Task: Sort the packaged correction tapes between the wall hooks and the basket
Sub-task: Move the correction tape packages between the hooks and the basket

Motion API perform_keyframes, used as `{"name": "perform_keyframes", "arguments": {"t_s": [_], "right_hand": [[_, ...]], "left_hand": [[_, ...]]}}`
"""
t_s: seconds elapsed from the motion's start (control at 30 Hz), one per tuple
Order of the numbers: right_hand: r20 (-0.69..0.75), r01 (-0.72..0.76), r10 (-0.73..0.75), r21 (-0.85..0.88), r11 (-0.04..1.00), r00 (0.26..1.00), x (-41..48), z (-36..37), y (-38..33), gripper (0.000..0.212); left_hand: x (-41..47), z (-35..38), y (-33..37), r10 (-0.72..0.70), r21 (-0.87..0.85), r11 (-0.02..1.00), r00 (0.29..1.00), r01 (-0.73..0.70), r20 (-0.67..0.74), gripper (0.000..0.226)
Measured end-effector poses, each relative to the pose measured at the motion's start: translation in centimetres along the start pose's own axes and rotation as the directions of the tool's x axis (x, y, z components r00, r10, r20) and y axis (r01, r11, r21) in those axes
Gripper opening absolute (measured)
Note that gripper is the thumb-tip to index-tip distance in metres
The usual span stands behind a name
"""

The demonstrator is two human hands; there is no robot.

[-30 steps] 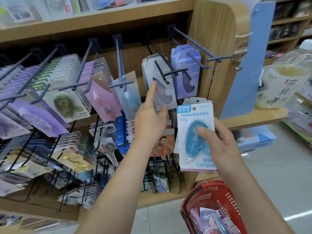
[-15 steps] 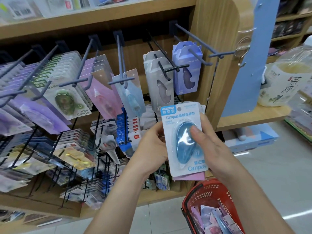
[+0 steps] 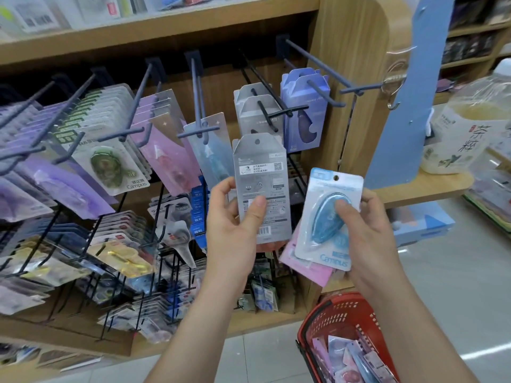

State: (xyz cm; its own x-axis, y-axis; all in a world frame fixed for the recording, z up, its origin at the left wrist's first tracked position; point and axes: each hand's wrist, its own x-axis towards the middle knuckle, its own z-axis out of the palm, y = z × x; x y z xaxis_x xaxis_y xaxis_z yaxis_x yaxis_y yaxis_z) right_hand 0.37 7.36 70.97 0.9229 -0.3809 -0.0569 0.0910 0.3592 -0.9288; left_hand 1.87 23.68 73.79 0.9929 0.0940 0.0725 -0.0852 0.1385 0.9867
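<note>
My left hand [image 3: 235, 230] grips a grey boxed correction tape [image 3: 261, 186], held upright with its printed back toward me, just below the grey boxes on their wall hook [image 3: 272, 106]. My right hand [image 3: 370, 233] holds a small stack of packs: a light blue Campus correction tape [image 3: 329, 217] on top with my thumb on its blister, and pink packs [image 3: 307, 264] underneath. The red basket [image 3: 326, 324] sits at the lower right, with several packaged tapes inside.
Rows of dark hooks carry purple, green, pink and blue tape packs across the wooden display. An empty long hook [image 3: 320, 64] juts out at the upper right. A blue sign panel [image 3: 401, 106] and a large plastic bottle [image 3: 464, 125] stand on the side shelf.
My left hand, empty and reaching toward the grey boxes a second ago, now holds a grey boxed tape. The blue pack in my right hand has shifted right and down.
</note>
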Motion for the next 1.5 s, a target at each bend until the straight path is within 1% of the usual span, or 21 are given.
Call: {"name": "perform_keyframes", "arguments": {"t_s": [0.07, 0.13, 0.23, 0.27, 0.3, 0.37, 0.43, 0.5, 0.53, 0.6, 0.63, 0.67, 0.73, 0.8, 0.9, 0.97, 1.03, 1.13, 1.23, 1.33, 1.5], "right_hand": [[-0.034, 0.023, -0.025, -0.059, 0.998, 0.999, 0.2, -0.4, -0.3, 0.016], [-0.001, 0.072, -0.073, -0.135, 0.988, 0.997, 0.2, -0.5, -0.5, 0.022], [0.137, 0.227, -0.202, -0.197, 0.954, 0.97, -0.3, -0.2, -1.1, 0.048], [0.197, 0.284, -0.24, -0.237, 0.929, 0.95, -0.4, 0.0, -1.3, 0.051], [0.252, 0.328, -0.26, -0.288, 0.899, 0.932, -0.5, 0.2, -1.6, 0.047], [0.312, 0.359, -0.247, -0.38, 0.852, 0.917, -0.7, 0.7, -2.0, 0.032], [0.337, 0.364, -0.233, -0.405, 0.839, 0.912, -0.9, 1.2, -2.1, 0.029], [0.356, 0.327, -0.186, -0.391, 0.861, 0.916, -1.2, 2.1, -2.4, 0.013], [0.37, 0.317, -0.167, -0.395, 0.862, 0.914, -1.2, 2.4, -2.4, 0.012], [0.381, 0.314, -0.153, -0.406, 0.859, 0.912, -1.1, 2.5, -2.2, 0.021], [0.381, 0.308, -0.149, -0.399, 0.864, 0.912, -0.9, 2.4, -2.2, 0.021], [0.39, 0.305, -0.147, -0.382, 0.872, 0.909, -0.7, 2.3, -2.1, 0.022], [0.404, 0.323, -0.158, -0.381, 0.866, 0.901, -0.2, 2.2, -2.4, 0.02], [0.399, 0.333, -0.168, -0.393, 0.857, 0.901, 0.3, 2.3, -2.7, 0.012], [0.465, 0.326, -0.11, -0.414, 0.85, 0.878, 0.0, 2.8, -2.7, 0.029], [0.476, 0.28, -0.069, -0.39, 0.877, 0.877, -0.5, 2.7, -2.0, 0.031], [0.424, 0.155, 0.003, -0.337, 0.929, 0.906, -1.0, 2.4, -2.1, 0.035], [0.465, 0.11, 0.063, -0.335, 0.936, 0.883, -1.8, 2.5, -3.0, 0.037], [0.489, 0.136, 0.048, -0.333, 0.933, 0.871, -0.8, 2.3, -2.5, 0.054], [0.522, 0.257, -0.025, -0.378, 0.889, 0.853, 0.1, 2.0, -1.8, 0.046], [0.466, 0.243, -0.03, -0.404, 0.882, 0.884, 1.0, 1.9, -1.7, 0.027]], "left_hand": [[-0.1, -0.5, 0.3, 0.045, 0.042, 0.998, 0.999, -0.045, 0.018, 0.033], [-0.2, -0.4, 0.7, 0.065, 0.069, 0.995, 0.995, -0.07, 0.069, 0.035], [-0.2, 0.2, 1.0, 0.104, 0.136, 0.984, 0.99, -0.116, 0.092, 0.031], [-0.3, 0.3, 1.1, 0.143, 0.181, 0.971, 0.987, -0.154, 0.071, 0.031], [-0.4, 0.4, 1.2, 0.21, 0.255, 0.942, 0.976, -0.216, 0.048, 0.033], [-0.7, 0.3, 1.1, 0.36, 0.472, 0.809, 0.93, -0.351, 0.074, 0.039], [-1.2, 0.5, 1.1, 0.424, 0.652, 0.625, 0.888, -0.429, 0.178, 0.04], [-1.4, 0.8, 1.2, 0.419, 0.72, 0.522, 0.873, -0.457, 0.25, 0.04], [-1.4, 0.8, 1.3, 0.414, 0.733, 0.492, 0.867, -0.47, 0.277, 0.041], [-1.3, 0.6, 1.3, 0.386, 0.75, 0.431, 0.854, -0.501, 0.349, 0.047], [-1.4, 0.3, 1.3, 0.349, 0.741, 0.44, 0.857, -0.508, 0.38, 0.052], [-1.4, 0.0, 1.5, 0.294, 0.714, 0.499, 0.871, -0.491, 0.394, 0.056], [-1.3, -0.9, 2.0, 0.178, 0.601, 0.7, 0.91, -0.385, 0.375, 0.052], [-1.0, -1.4, 2.1, 0.144, 0.435, 0.854, 0.933, -0.285, 0.329, 0.037], [-1.0, -1.1, 2.0, 0.114, 0.225, 0.958, 0.955, -0.179, 0.274, 0.033], [-1.1, -0.7, 2.0, 0.094, 0.139, 0.981, 0.954, -0.138, 0.283, 0.045], [-0.8, -0.6, 2.3, 0.089, 0.115, 0.985, 0.95, -0.128, 0.299, 0.061], [0.1, -0.7, 2.4, 0.022, 0.031, 0.999, 0.968, -0.031, 0.252, 0.078], [0.5, -0.8, 2.3, 0.052, -0.013, 0.999, 0.979, -0.05, 0.196, 0.072], [0.9, -0.3, 2.3, 0.088, -0.005, 0.996, 0.982, -0.089, 0.167, 0.065], [1.8, 0.7, 2.6, 0.094, 0.066, 0.992, 0.985, -0.105, 0.142, 0.059]]}}
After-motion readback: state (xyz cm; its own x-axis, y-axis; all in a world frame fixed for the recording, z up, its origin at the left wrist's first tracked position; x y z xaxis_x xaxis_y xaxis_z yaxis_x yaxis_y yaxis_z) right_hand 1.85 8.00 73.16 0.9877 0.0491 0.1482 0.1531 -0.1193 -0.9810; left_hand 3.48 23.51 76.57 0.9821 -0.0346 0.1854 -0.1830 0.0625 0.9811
